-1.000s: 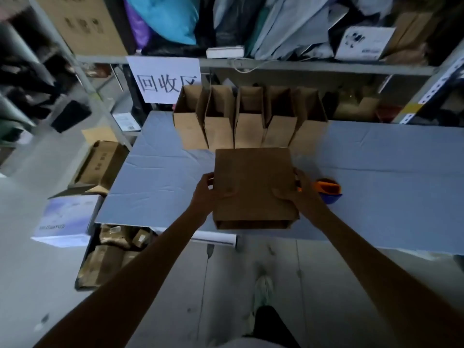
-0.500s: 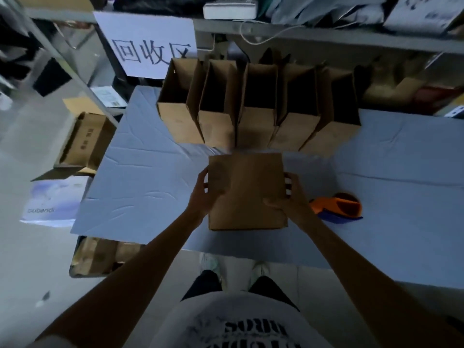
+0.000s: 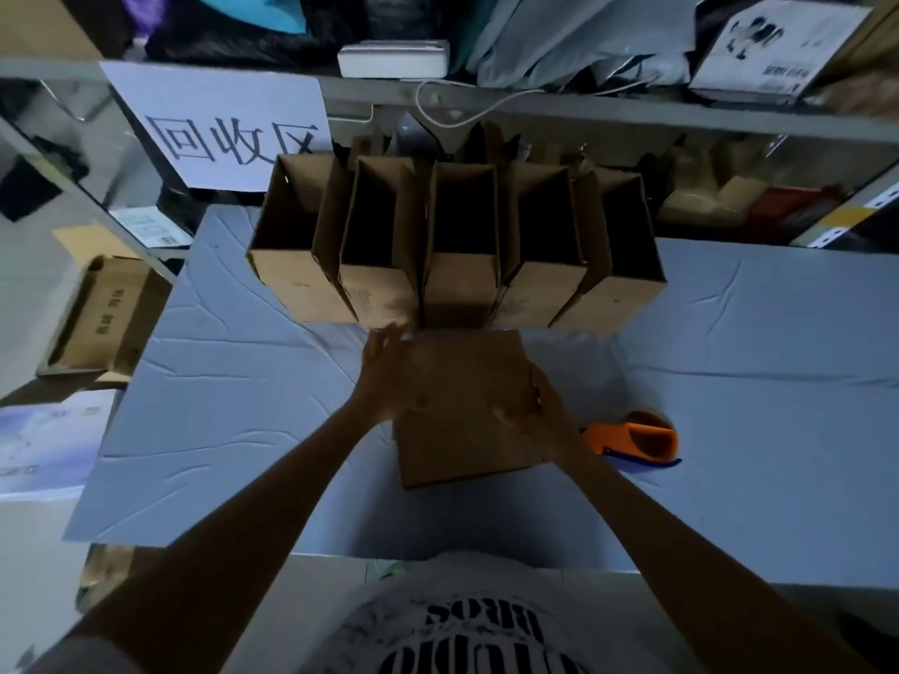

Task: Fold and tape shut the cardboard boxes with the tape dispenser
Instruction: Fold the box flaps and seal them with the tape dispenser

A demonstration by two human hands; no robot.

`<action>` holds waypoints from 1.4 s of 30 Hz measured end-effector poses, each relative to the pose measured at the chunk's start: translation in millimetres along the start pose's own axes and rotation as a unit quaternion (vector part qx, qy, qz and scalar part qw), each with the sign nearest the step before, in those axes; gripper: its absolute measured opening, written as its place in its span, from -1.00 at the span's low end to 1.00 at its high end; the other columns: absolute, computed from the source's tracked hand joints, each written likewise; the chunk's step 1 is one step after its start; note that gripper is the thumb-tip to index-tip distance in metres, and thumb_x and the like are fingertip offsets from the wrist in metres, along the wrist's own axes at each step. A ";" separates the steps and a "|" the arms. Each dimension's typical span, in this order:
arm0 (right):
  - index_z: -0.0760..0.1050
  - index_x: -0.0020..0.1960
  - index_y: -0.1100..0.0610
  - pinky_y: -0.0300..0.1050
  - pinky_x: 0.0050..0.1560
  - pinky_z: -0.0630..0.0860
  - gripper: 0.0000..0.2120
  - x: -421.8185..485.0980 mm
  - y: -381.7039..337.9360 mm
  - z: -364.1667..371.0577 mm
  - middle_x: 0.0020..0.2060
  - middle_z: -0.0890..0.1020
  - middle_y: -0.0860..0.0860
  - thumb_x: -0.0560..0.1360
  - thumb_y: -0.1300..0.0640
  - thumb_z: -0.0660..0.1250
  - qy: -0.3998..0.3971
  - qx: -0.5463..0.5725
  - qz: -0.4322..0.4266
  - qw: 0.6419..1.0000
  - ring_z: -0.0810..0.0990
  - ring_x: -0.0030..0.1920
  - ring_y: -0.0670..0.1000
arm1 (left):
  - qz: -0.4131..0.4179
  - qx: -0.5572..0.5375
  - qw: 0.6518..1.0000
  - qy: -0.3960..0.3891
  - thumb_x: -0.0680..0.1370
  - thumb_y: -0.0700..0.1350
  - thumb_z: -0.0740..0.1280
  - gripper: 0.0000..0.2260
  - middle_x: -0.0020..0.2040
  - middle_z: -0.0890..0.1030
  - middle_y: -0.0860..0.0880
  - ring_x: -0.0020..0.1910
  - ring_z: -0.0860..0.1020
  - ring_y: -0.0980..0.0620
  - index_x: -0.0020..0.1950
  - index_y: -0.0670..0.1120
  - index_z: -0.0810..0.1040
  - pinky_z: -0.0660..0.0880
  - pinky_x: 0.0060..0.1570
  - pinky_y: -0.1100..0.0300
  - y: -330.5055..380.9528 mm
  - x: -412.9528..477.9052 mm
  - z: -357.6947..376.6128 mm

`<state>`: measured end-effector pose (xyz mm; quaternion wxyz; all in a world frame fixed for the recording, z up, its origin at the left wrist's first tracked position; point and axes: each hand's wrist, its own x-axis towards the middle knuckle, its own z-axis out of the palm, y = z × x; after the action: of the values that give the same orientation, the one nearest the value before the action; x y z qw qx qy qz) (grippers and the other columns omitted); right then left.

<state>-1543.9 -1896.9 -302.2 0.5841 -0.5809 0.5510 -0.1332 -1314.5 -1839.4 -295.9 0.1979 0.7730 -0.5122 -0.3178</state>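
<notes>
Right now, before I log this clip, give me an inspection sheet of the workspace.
Surface: table under a wrinkled pale blue cover.
Job's things: flat cardboard box near the front edge; five open boxes in a row at the back; orange tape dispenser lying to the box's right.
Clutter: nothing seen on the table besides these.
Grippers: left hand and right hand grip the flat box's sides.
Cables: white cable hanging from the shelf.
Surroundings: paper sign, bags on the shelf, cartons on the floor left.
</notes>
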 end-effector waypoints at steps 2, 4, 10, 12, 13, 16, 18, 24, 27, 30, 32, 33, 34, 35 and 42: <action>0.09 0.53 0.04 0.15 0.34 0.37 -0.16 2.1 -0.1 -1.8 0.43 0.30 0.08 0.41 0.13 0.49 -0.004 -0.013 -0.001 1.000 0.34 0.39 0.13 | 0.027 0.079 0.996 -0.023 0.39 0.16 0.47 -0.25 0.43 0.33 -0.15 0.45 0.22 -0.15 0.46 -0.08 0.26 0.11 0.45 -0.04 8.0 11.9 1.5; 0.11 0.52 0.06 0.16 0.34 0.38 -0.16 7.1 -5.4 -6.4 0.44 0.30 0.08 0.39 0.15 0.51 -0.017 -0.018 -0.009 1.000 0.35 0.38 0.12 | -0.007 0.104 0.994 -0.025 0.45 0.27 0.33 -0.31 0.38 0.37 -0.14 0.39 0.30 -0.19 0.45 -0.06 0.27 0.18 0.39 -0.10 12.7 16.5 7.3; 0.16 0.49 0.16 0.09 0.27 0.42 -0.16 29.2 -19.1 -12.0 0.36 0.38 0.15 0.37 0.02 0.53 -0.003 -0.118 0.013 0.993 0.41 0.31 0.17 | -0.076 0.155 0.985 0.026 0.47 0.29 0.29 -0.33 0.24 0.39 -0.18 0.20 0.39 -0.20 0.34 -0.19 0.28 0.40 0.07 -0.04 8.4 7.5 12.8; 0.16 0.46 0.21 0.14 0.28 0.39 -0.14 31.2 -18.5 -9.1 0.35 0.35 0.19 0.36 -0.11 0.50 0.036 -0.180 0.042 0.982 0.37 0.33 0.21 | -0.125 0.116 0.985 0.020 0.40 0.32 0.36 -0.27 0.20 0.43 -0.16 0.16 0.45 -0.18 0.30 -0.21 0.30 0.43 0.00 -0.03 8.5 4.0 8.9; 0.16 0.45 0.22 0.16 0.29 0.37 -0.12 30.7 -16.6 -7.2 0.35 0.31 0.20 0.35 -0.18 0.48 0.060 -0.202 0.058 0.976 0.32 0.35 0.23 | -0.152 0.118 0.981 0.010 0.36 0.35 0.37 -0.23 0.19 0.45 -0.15 0.13 0.48 -0.17 0.30 -0.21 0.31 0.44 -0.02 -0.01 8.1 1.8 6.2; 0.13 0.44 0.23 0.18 0.33 0.23 -0.07 29.6 -12.4 1.6 0.34 0.23 0.22 0.33 -0.28 0.43 0.121 -0.268 0.054 0.954 0.17 0.37 0.27 | -0.189 0.159 0.969 -0.019 0.32 0.42 0.36 -0.29 0.07 0.54 -0.13 -0.10 0.50 -0.07 0.10 -0.18 0.40 0.39 -0.15 0.09 4.6 -3.6 0.2; 0.13 0.45 0.23 0.13 0.35 0.19 -0.08 31.0 -13.0 10.5 0.34 0.25 0.22 0.35 -0.30 0.39 0.134 -0.309 0.065 0.939 0.19 0.36 0.26 | -0.194 0.164 0.965 -0.060 0.35 0.41 0.33 -0.35 -0.02 0.57 -0.12 -0.17 0.48 -0.05 0.02 -0.17 0.44 0.38 -0.16 0.11 4.9 -5.9 -1.2; -0.23 0.52 0.28 0.12 0.40 0.27 0.03 25.9 -18.5 13.2 0.51 0.09 0.19 0.42 0.06 0.48 0.009 -0.022 0.100 0.995 0.17 0.47 0.22 | -0.144 0.148 0.977 -0.058 0.28 0.22 0.53 0.07 0.51 0.09 -0.26 0.44 0.21 -0.30 0.53 -0.16 -0.02 0.32 0.31 -0.10 17.8 -6.7 -2.2; -0.14 0.54 0.24 0.05 0.44 0.12 -0.06 26.4 -30.9 1.9 0.52 0.08 0.16 0.45 0.11 0.45 -0.060 -0.161 0.038 0.984 0.12 0.49 0.19 | 0.070 0.186 0.980 -0.012 0.16 0.16 0.61 0.21 0.54 0.03 -0.21 0.52 0.00 -0.22 0.55 -0.09 -0.10 0.14 0.44 -0.08 28.1 5.5 -11.2; 0.22 0.45 0.26 0.04 0.38 0.22 -0.35 22.7 -41.0 5.9 0.39 0.34 0.21 0.46 0.18 0.42 -0.120 -0.287 -0.061 0.949 0.30 0.40 0.24 | -0.028 0.108 0.987 -0.118 0.29 0.13 0.56 0.03 0.35 0.42 -0.22 0.31 0.42 -0.22 0.54 -0.09 0.01 0.39 0.22 -0.02 28.3 7.6 -6.7; 0.26 0.43 0.20 0.05 0.33 0.27 -0.36 15.1 -40.8 10.5 0.34 0.36 0.17 0.44 0.10 0.44 -0.079 -0.319 -0.081 0.941 0.30 0.37 0.21 | -0.082 0.086 0.986 -0.118 0.42 0.17 0.44 -0.39 0.13 0.54 -0.14 0.15 0.53 -0.17 0.33 -0.11 0.35 0.43 -0.01 0.07 17.5 3.1 1.9; 0.24 0.43 0.17 0.08 0.30 0.28 -0.30 11.3 -39.4 11.0 0.32 0.32 0.15 0.42 0.01 0.46 -0.029 -0.335 -0.070 0.939 0.26 0.36 0.19 | -0.089 0.080 0.987 -0.103 0.47 0.18 0.38 -0.57 0.04 0.53 -0.10 0.10 0.54 -0.15 0.14 -0.10 0.43 0.39 -0.10 0.12 12.6 -0.6 5.5; 0.21 0.43 0.15 0.10 0.27 0.32 -0.25 6.7 -36.5 10.8 0.31 0.29 0.14 0.39 -0.07 0.46 0.030 -0.341 -0.055 0.938 0.23 0.35 0.19 | -0.091 0.077 0.989 -0.085 0.51 0.18 0.33 -0.65 0.00 0.52 -0.08 0.06 0.54 -0.13 0.04 -0.09 0.43 0.35 -0.13 0.12 9.6 -3.4 8.7; 0.19 0.44 0.15 0.12 0.25 0.35 -0.22 1.7 -32.6 10.2 0.30 0.27 0.15 0.38 -0.13 0.46 0.085 -0.344 -0.039 0.934 0.22 0.35 0.19 | -0.093 0.080 0.990 -0.068 0.53 0.17 0.30 -0.66 0.03 0.52 -0.10 0.04 0.53 -0.12 0.02 -0.10 0.43 0.35 -0.12 0.11 8.8 -5.8 11.0; 0.15 0.38 0.37 0.12 0.23 0.37 -0.43 -17.4 -0.3 11.3 0.26 0.37 0.30 0.56 0.06 0.28 0.138 -0.158 0.141 0.968 0.39 0.27 0.30 | -0.213 -0.006 0.977 0.026 0.55 0.13 0.28 -0.53 0.24 0.46 -0.18 0.19 0.48 -0.22 0.28 -0.20 0.37 0.39 0.14 -0.07 19.2 -17.8 26.3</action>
<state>-1540.9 -1877.2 -296.7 0.4164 -0.5582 0.7166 -0.0397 -1350.4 -1830.2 -297.6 0.1434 0.8714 -0.3286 -0.3349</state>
